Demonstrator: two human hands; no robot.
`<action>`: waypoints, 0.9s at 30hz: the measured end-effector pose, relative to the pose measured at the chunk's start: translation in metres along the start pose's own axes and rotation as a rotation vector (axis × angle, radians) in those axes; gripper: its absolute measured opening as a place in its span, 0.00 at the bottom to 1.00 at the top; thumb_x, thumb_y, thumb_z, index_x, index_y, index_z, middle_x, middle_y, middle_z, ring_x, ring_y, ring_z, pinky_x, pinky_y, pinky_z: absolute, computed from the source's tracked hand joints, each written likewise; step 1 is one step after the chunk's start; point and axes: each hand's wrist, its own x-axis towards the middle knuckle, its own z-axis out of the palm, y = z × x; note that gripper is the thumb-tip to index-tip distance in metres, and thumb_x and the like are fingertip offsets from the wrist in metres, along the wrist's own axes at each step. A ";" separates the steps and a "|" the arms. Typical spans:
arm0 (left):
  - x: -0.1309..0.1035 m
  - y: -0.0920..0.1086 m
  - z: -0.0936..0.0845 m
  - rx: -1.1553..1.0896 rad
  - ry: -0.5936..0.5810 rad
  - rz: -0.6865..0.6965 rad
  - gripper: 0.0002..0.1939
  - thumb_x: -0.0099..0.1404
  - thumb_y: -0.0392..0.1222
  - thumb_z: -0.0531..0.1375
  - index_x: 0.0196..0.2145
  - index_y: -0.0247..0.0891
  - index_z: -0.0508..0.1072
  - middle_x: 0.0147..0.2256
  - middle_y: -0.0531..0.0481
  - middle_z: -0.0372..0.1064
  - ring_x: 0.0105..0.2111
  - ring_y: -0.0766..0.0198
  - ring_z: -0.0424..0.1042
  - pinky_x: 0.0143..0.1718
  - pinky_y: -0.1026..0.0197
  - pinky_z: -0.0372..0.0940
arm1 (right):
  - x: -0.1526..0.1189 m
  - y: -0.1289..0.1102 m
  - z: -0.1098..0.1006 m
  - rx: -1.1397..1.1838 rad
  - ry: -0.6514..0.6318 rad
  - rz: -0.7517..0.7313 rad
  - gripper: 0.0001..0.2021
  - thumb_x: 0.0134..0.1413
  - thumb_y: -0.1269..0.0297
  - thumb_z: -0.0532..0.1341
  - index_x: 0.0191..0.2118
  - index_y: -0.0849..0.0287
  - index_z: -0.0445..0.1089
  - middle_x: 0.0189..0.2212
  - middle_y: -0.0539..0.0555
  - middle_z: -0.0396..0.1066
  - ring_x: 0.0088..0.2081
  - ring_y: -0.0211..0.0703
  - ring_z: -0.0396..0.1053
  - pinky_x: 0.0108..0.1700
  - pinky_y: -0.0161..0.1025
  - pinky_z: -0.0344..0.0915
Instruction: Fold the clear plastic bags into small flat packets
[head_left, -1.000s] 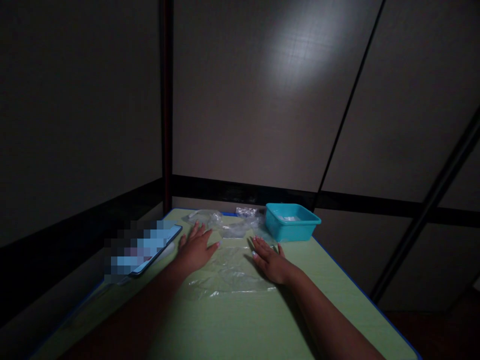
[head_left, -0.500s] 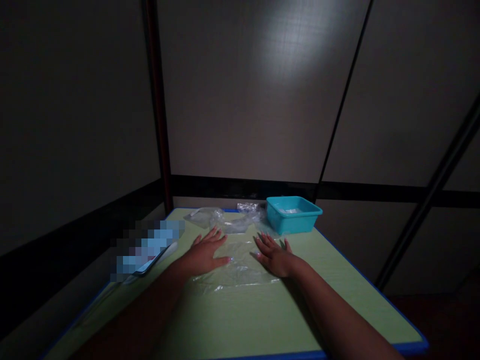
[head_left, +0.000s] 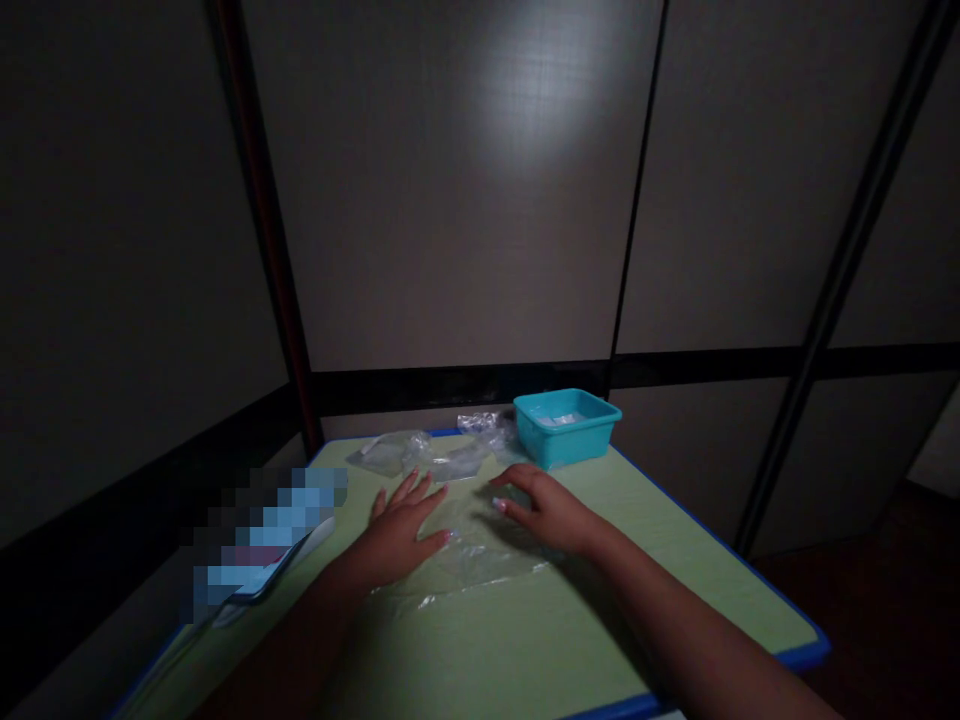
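A clear plastic bag (head_left: 480, 562) lies spread on the pale green table (head_left: 480, 660), creased along its near edge. My left hand (head_left: 401, 535) rests with fingers spread on the left part of the bag. Over the right part is my right hand (head_left: 544, 508), its fingers bent and the thumb apart from the forefinger. I see nothing between them. Whether the right fingertips touch the plastic, I cannot tell.
A turquoise plastic basket (head_left: 574, 442) with something pale inside stands at the back right. More crumpled clear plastic (head_left: 454, 460) lies along the back edge. At the left is a device with a blurred-out screen (head_left: 281, 540). Dark panelled walls (head_left: 450, 250) stand behind the table.
My right hand has gone from lying flat with spread fingers to a raised, curled shape. The left hand stays spread on the bag. The camera view has turned slightly.
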 end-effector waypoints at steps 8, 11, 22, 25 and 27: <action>0.006 -0.007 -0.001 0.015 0.040 -0.101 0.28 0.61 0.55 0.47 0.58 0.46 0.54 0.62 0.47 0.42 0.62 0.53 0.35 0.55 0.36 0.34 | -0.022 -0.051 -0.024 0.231 -0.670 -0.288 0.20 0.58 0.59 0.50 0.56 0.54 0.60 0.55 0.51 0.59 0.59 0.40 0.49 0.61 0.43 0.42; 0.006 -0.005 -0.002 0.005 0.014 -0.104 0.29 0.61 0.54 0.47 0.59 0.45 0.53 0.62 0.47 0.41 0.62 0.53 0.35 0.55 0.36 0.34 | -0.027 -0.051 -0.030 0.172 -0.766 -0.290 0.20 0.58 0.61 0.50 0.56 0.52 0.59 0.57 0.50 0.55 0.61 0.41 0.45 0.61 0.45 0.39; -0.001 0.014 -0.014 -0.046 0.016 0.105 0.31 0.60 0.56 0.51 0.58 0.42 0.54 0.62 0.49 0.41 0.61 0.56 0.40 0.59 0.47 0.37 | -0.027 -0.036 -0.016 0.023 -0.721 -0.196 0.18 0.58 0.65 0.48 0.52 0.53 0.63 0.56 0.52 0.58 0.61 0.46 0.43 0.60 0.51 0.39; -0.008 0.030 -0.020 -0.088 -0.081 0.224 0.34 0.58 0.56 0.54 0.59 0.44 0.52 0.62 0.51 0.41 0.61 0.56 0.42 0.60 0.49 0.33 | -0.025 -0.036 -0.016 0.040 -0.706 -0.207 0.16 0.56 0.68 0.49 0.48 0.54 0.67 0.51 0.53 0.65 0.58 0.46 0.53 0.59 0.52 0.40; -0.013 0.040 -0.022 -0.102 -0.127 0.277 0.35 0.57 0.55 0.55 0.60 0.44 0.51 0.61 0.51 0.43 0.61 0.54 0.43 0.60 0.48 0.31 | -0.023 -0.035 -0.016 0.054 -0.698 -0.225 0.14 0.56 0.69 0.49 0.42 0.57 0.69 0.47 0.53 0.69 0.52 0.45 0.61 0.58 0.49 0.44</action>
